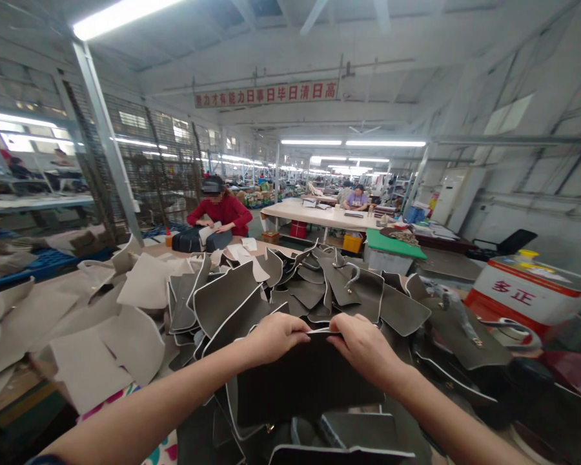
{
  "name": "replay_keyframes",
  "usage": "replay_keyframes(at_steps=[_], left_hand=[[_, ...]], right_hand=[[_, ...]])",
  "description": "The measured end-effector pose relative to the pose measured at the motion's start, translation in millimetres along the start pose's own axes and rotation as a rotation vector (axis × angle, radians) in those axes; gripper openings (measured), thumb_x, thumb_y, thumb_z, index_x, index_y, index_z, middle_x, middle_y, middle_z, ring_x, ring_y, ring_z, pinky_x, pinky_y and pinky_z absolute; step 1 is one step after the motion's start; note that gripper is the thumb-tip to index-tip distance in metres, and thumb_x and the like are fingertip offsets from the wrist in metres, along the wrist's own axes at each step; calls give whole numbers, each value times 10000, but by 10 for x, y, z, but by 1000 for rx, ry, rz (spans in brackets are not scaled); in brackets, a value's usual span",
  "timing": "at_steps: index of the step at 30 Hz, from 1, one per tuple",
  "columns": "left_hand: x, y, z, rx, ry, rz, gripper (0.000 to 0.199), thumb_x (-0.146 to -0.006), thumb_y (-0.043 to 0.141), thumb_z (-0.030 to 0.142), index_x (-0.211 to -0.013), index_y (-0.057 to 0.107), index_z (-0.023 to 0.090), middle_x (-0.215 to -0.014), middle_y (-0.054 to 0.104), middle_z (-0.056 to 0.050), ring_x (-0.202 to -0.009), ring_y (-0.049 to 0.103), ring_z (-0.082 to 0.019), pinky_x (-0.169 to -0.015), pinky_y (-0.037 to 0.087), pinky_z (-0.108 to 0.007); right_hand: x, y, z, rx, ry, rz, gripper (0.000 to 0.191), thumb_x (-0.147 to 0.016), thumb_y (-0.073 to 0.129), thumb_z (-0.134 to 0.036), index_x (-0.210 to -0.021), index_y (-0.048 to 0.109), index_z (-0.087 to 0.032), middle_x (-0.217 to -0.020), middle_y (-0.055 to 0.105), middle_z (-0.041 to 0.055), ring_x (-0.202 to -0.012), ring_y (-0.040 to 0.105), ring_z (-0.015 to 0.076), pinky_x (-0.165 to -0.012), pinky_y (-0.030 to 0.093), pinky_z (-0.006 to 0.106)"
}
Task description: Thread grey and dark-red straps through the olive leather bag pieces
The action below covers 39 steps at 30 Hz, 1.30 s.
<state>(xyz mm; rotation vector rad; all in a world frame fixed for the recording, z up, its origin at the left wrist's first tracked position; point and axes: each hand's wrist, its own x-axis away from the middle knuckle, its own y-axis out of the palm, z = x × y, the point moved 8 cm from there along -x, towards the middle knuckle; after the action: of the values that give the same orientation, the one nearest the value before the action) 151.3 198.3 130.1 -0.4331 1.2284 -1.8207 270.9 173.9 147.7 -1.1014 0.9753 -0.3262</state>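
A dark olive-brown bag panel (310,381) with a pale edge hangs upright in front of me. My left hand (275,336) pinches its top edge between thumb and fingers. A short way along the same edge, my right hand (363,345) pinches it too. Behind my hands spreads a heap of similar dark pieces (232,297), some with small gold-coloured metal fittings and wrapped handles. More dark pieces (363,429) lie below the held one, close to my body.
Pale beige pieces (91,349) are piled at the left. An orange and white box (527,290) stands at the right, near a roll of white tape (510,332). Across the table a person in red (225,213) handles a piece. A green-topped bin (394,244) is beyond.
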Motion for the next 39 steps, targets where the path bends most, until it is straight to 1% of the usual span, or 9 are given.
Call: replay_keyframes(at_steps=[1, 3, 5, 9, 18, 24, 28, 32, 39], left_hand=[[9, -6, 5, -4, -1, 1, 201, -806, 512, 297, -919, 670, 246, -822, 689, 15, -745, 597, -142, -657, 413, -203], [26, -17, 18, -14, -3, -1, 202, -808, 508, 291, -916, 672, 247, -819, 690, 17, -737, 600, -140, -649, 414, -199], [41, -34, 34, -27, -1, 5, 204, -811, 503, 288, -915, 674, 250, -805, 692, 18, -727, 602, -139, -639, 414, -195], [64, -57, 61, -60, 11, 23, 203, -812, 501, 289, -924, 669, 261, -835, 697, 17, -753, 612, -146, -665, 422, -204], [45, -46, 163, -165, 34, 59, 229, -841, 461, 314, -893, 667, 231, -848, 704, -13, -760, 630, -174, -647, 427, -238], [61, 110, 302, -288, 141, 85, 272, -862, 391, 289, -894, 656, 236, -811, 701, -26, -750, 639, -194, -651, 430, -262], [85, 105, 226, -251, 109, 25, 273, -868, 386, 327, -911, 644, 251, -831, 698, -14, -754, 634, -180, -646, 421, -242], [143, 106, 86, -268, 40, -66, 280, -874, 372, 346, -845, 631, 244, -770, 685, -3, -704, 623, -169, -596, 402, -222], [270, 138, 120, -521, 201, -13, 314, -900, 296, 302, -851, 596, 219, -719, 666, -22, -645, 616, -196, -569, 385, -260]], right_hand=[[3, -10, 15, -38, 17, 3, 38, -816, 526, -209, -844, 509, -188, -766, 587, 11, -667, 515, 154, -621, 336, 277], [5, -24, 12, -83, 10, 2, 194, -792, 558, -194, -977, 496, -188, -859, 596, 25, -730, 532, 164, -652, 365, 280], [1, -18, -11, -81, -23, -21, 249, -779, 580, -192, -1016, 506, -183, -908, 592, 38, -780, 534, 174, -683, 379, 287], [-18, 34, 20, -65, 9, -92, 48, -804, 561, -238, -823, 579, -197, -823, 585, 19, -744, 521, 159, -659, 365, 271], [11, 60, -8, -125, 87, -67, 147, -839, 506, -247, -711, 556, -194, -763, 567, 0, -732, 498, 140, -660, 322, 267], [52, 150, -197, -139, 10, -177, 223, -891, 390, -230, -788, 582, -183, -820, 585, 20, -756, 512, 135, -666, 345, 249], [92, 34, -229, -90, -17, -78, 231, -884, 383, -212, -747, 567, -180, -778, 573, 21, -725, 482, 139, -660, 327, 265], [189, -10, -120, -59, 7, -7, 213, -875, 395, -184, -727, 548, -186, -752, 563, 14, -709, 465, 139, -663, 308, 279], [469, 125, 244, -156, 106, -14, 202, -881, 383, -189, -741, 529, -185, -771, 557, 28, -722, 472, 149, -654, 328, 265]])
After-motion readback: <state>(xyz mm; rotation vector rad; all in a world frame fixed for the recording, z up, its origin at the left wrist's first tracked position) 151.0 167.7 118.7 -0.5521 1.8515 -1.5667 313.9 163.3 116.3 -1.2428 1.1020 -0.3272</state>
